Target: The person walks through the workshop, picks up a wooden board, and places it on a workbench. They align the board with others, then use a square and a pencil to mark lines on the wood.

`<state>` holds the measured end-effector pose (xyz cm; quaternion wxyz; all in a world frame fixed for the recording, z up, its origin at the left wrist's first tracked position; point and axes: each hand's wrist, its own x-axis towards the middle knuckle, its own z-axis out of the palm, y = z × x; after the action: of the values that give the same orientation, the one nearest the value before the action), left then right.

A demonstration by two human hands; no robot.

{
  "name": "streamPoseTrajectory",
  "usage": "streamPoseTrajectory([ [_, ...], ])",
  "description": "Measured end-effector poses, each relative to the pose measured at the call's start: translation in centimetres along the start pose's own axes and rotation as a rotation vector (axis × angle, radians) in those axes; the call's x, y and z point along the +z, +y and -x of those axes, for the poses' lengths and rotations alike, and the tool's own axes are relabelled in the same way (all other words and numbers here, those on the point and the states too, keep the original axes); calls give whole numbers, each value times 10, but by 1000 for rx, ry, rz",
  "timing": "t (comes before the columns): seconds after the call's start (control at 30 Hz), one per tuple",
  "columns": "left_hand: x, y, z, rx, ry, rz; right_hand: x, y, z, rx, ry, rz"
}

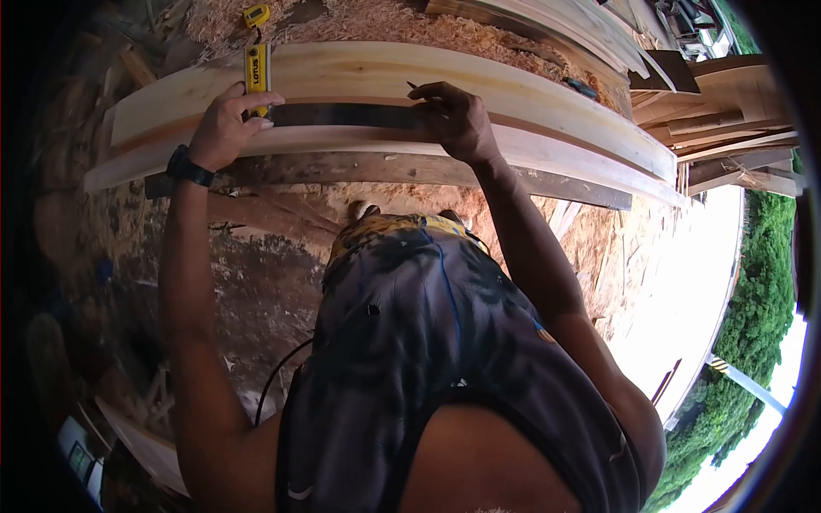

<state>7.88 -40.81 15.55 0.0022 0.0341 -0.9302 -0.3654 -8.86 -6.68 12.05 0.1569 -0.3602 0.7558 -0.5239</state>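
Observation:
My left hand [224, 128], with a dark watch on the wrist, grips the yellow handle of a try square [257, 70] marked LOTUS. Its dark blade runs right along the pale wooden boards towards my right hand [457, 124]. In the bent fingers of that hand is a thin dark pencil [414, 85], its end poking out to the left. The far board [359, 68] and the near board [342, 138] lie side by side, slightly curved. Part of the blade's right end is hidden behind my right hand.
A yellow tape measure [256, 15] lies beyond the boards among wood shavings [359, 24]. A dark-handled tool [581, 87] rests by the far board's right part. More timber [727, 103] is stacked at the right. A dark beam [342, 168] runs under the near board.

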Motion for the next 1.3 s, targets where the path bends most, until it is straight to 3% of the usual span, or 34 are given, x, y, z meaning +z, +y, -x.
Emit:
streamPoseTrajectory([
  [0.37, 3, -6, 3, -14, 8, -10, 3, 7, 1, 137, 14, -153],
  [0.43, 4, -5, 3, 30, 33, 46, 6, 12, 1, 21, 56, -177],
  [0.63, 3, 1, 4, -26, 21, 23, 4, 9, 2, 72, 51, -171],
  [1.3, 11, -4, 7, 60, 90, 10, 6, 6, 6, 28, 88, -34],
])
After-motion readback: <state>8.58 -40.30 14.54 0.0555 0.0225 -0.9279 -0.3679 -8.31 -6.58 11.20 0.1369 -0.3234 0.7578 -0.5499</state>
